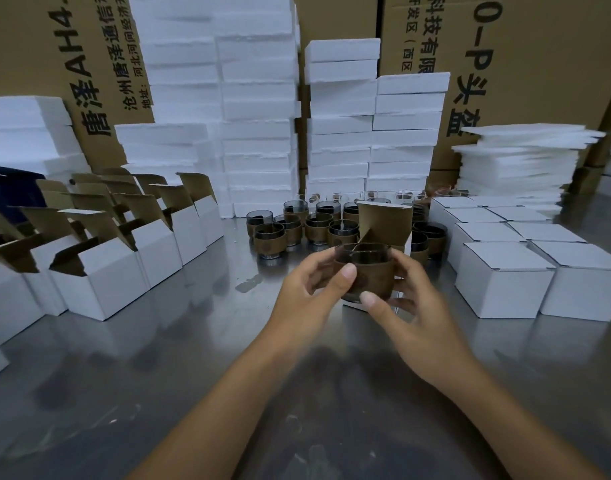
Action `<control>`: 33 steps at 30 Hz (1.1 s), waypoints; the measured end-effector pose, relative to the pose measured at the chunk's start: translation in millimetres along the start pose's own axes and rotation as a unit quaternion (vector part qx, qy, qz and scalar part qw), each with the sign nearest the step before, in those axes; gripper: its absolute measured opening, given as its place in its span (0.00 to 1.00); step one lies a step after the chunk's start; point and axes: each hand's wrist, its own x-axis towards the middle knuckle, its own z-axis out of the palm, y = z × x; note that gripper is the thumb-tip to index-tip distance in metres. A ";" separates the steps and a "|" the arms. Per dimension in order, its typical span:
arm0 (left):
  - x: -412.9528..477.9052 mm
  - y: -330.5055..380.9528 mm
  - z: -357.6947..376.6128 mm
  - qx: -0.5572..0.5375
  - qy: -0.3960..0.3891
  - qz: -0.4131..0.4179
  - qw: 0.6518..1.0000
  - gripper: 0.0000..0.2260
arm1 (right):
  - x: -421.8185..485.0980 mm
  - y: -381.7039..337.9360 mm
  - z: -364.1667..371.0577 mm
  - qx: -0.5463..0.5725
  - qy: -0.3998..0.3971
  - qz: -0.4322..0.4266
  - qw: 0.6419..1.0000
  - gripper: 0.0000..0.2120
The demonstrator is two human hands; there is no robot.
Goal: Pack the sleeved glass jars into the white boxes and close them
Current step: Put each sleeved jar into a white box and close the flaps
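- Item in hand: one sleeved jar [364, 271], centre of frame, upright, mouth up.
- Grip: left hand [304, 299] and right hand [411, 317] each curl round the brown sleeve, with both thumbs on the near side. The glass rim is bare.
- Position: the jar sits at the mouth of the open white box [383, 220], whose lid flap stands up behind it. It cannot be told whether the base has entered the box.
- Recommendation: keep the jar level, centre it between the walls and lower it by the sleeve. Release only once it is seated, then fold the flap forward and tuck it.
- Risk: tilting may snag the sleeve on a box edge.
- Stock: waiting jars [297, 230] stand behind at centre, and closed boxes [505, 282] are at right of frame.
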 end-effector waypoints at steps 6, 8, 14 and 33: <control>-2.4 -4.0 3.7 -0.006 0.018 0.005 1.000 0.23 | 0.5 -1.1 0.4 0.039 0.014 0.027 0.999 0.32; -2.2 -5.5 4.0 -0.009 0.013 0.002 1.000 0.21 | 1.6 -1.2 0.2 0.060 0.022 0.037 0.997 0.31; -0.7 -6.4 -1.0 -0.043 -0.004 -0.025 0.999 0.17 | 6.6 -0.1 -3.6 0.175 0.044 0.103 0.978 0.28; -1.8 -7.4 -1.9 -0.036 -0.037 -0.020 0.998 0.13 | 7.8 -5.3 -6.6 0.204 0.040 0.128 0.970 0.25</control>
